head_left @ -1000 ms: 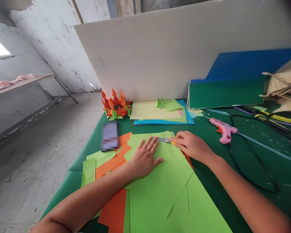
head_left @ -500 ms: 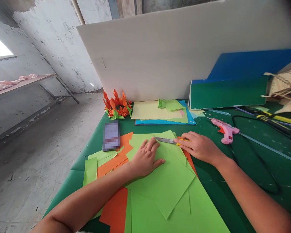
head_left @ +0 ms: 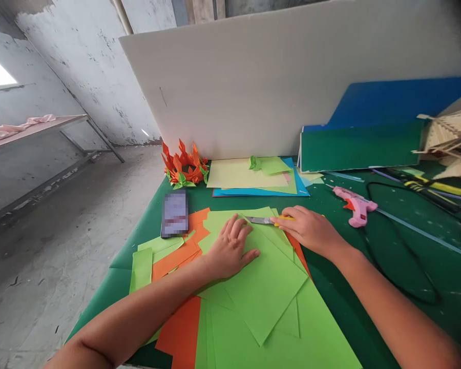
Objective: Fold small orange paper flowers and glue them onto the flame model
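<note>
My left hand (head_left: 232,248) lies flat with its fingers spread on a green paper sheet (head_left: 269,287), which rests at an angle over other green paper. My right hand (head_left: 307,228) is closed around the yellow handle of a utility knife (head_left: 261,220). The knife's grey blade points left, lying low over the upper corner of the sheet, close to my left fingertips. Whether its edge is inside a fold of the paper I cannot tell. Cut orange paper (head_left: 180,328) shows under and beside the green sheets.
A phone (head_left: 174,214) lies left of the paper. Behind stand an orange and green folded-paper ring (head_left: 184,166) and a stack of coloured paper (head_left: 230,174). At right lie a pink glue gun (head_left: 355,205), its black cable (head_left: 407,251) and a green board (head_left: 361,148).
The knife and my right hand have shifted slightly left along the paper's top corner. My left hand stays pressed on the sheet. The whole view has moved a little.
</note>
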The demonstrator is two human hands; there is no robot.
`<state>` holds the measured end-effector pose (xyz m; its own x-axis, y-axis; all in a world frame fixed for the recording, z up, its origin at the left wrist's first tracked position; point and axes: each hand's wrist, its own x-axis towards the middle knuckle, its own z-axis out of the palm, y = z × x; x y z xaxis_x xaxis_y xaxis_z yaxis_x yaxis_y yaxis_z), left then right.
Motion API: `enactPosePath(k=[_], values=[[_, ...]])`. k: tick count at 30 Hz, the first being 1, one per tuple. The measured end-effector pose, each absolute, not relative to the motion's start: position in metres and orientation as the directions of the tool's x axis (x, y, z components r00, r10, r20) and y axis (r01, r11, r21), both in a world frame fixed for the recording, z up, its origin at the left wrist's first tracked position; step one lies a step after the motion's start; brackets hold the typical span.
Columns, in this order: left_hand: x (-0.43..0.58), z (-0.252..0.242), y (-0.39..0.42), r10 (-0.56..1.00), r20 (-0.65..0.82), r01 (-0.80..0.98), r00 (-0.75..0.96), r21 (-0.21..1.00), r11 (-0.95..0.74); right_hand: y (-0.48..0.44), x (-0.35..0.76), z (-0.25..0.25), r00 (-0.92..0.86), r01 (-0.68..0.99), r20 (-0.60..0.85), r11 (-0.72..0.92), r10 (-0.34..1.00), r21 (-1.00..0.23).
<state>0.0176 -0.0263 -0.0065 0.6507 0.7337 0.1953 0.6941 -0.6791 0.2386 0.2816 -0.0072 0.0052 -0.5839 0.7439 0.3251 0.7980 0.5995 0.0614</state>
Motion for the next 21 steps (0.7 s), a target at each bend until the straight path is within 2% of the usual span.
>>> enactPosePath(k=[10, 17, 21], values=[[0.019, -0.010, -0.026, 0.710, 0.233, 0.682, 0.664, 0.200, -0.703, 0.002, 0.256, -0.011, -0.519, 0.839, 0.372, 0.542, 0.770, 0.047], [0.018, -0.002, -0.026, 0.704, 0.104, 0.685, 0.703, 0.171, -0.709, 0.005, 0.253, -0.015, -0.418, 0.889, 0.441, 0.457, 0.794, 0.020], [0.018, 0.006, -0.024, 0.673, 0.130, 0.653, 0.728, 0.165, -0.739, 0.008, 0.262, -0.015, -0.342, 0.914, 0.506, 0.404, 0.792, -0.016]])
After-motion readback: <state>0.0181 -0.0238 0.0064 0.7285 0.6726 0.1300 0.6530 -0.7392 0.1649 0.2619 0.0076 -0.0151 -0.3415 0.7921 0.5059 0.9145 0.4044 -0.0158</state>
